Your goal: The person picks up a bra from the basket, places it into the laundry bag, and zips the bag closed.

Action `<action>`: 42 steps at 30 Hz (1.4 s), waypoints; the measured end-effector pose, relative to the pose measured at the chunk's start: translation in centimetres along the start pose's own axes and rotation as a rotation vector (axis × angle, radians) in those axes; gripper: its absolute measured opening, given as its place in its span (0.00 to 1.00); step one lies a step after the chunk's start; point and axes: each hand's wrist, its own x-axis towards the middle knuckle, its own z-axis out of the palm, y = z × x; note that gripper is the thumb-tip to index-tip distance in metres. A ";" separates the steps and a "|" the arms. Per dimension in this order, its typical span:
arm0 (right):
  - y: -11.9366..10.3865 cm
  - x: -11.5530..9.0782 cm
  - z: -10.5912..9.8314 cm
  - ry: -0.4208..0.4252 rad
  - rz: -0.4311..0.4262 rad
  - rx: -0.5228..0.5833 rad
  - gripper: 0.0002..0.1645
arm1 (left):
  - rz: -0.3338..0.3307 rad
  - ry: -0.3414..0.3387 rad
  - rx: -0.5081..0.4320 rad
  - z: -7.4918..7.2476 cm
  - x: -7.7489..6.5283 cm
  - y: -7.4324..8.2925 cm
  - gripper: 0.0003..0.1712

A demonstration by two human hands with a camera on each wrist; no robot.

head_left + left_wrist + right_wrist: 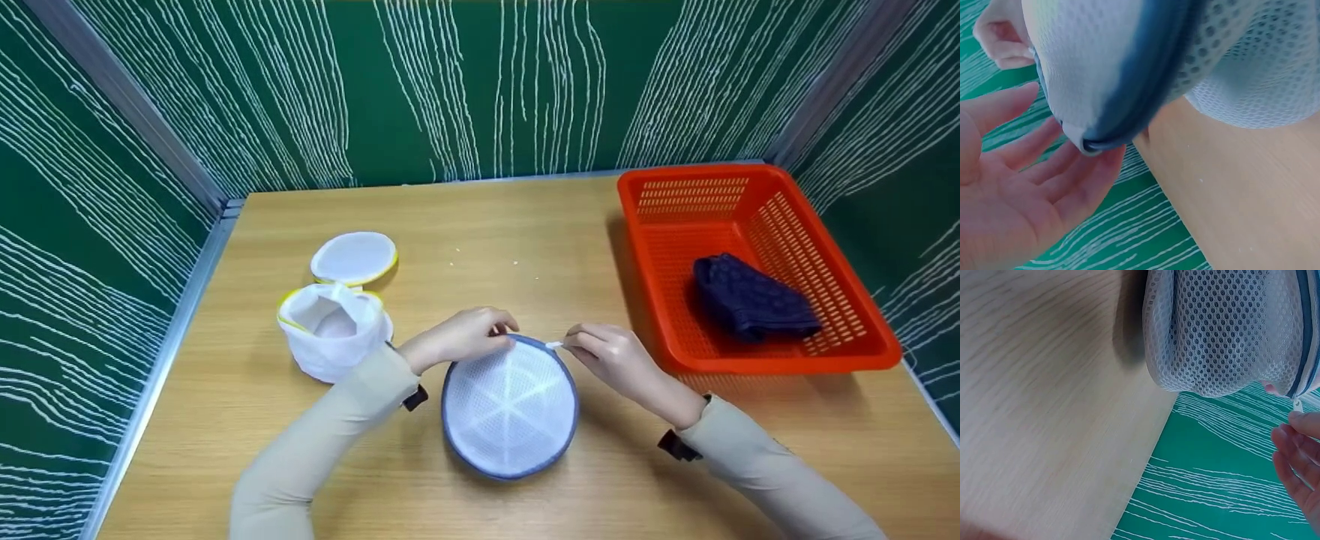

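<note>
A round white mesh laundry bag (pixel 510 412) with blue zipper trim stands on the table before me, its lid facing up. At its far rim, my left hand (pixel 466 335) touches the edge. Its fingers lie fairly straight along the fabric end of the zipper in the left wrist view, the thumb (pixel 1013 104) apart from the bag. My right hand (pixel 611 356) pinches the white zipper pull (pixel 1297 405) between thumb and forefinger, just right of the far rim. The blue trim (pixel 1304 332) runs down to that pull.
Left of the bag sits a white pouch (pixel 337 352) with yellow trim, its round lid (pixel 354 256) folded back. An orange-red basket (pixel 652 300) at the right holds a dark folded cloth (pixel 750 296). Green walls (pixel 480 90) with white lines border the wooden table (pixel 465 225).
</note>
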 end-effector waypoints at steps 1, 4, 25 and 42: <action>0.0 0.0 0.0 -0.001 0.002 0.003 0.15 | 0.009 -0.017 0.014 0.0 0.2 0.1 0.17; 0.1 0.1 0.0 -0.008 0.009 0.008 0.14 | 0.035 -0.057 0.057 0.2 0.6 0.5 0.17; 0.3 -0.1 -0.5 -0.001 0.063 0.032 0.02 | 0.133 0.210 -0.068 0.5 -0.3 -2.0 0.07; 0.5 -0.8 -0.8 0.011 0.173 0.051 0.12 | 0.049 0.541 -0.283 2.7 -1.8 -2.8 0.06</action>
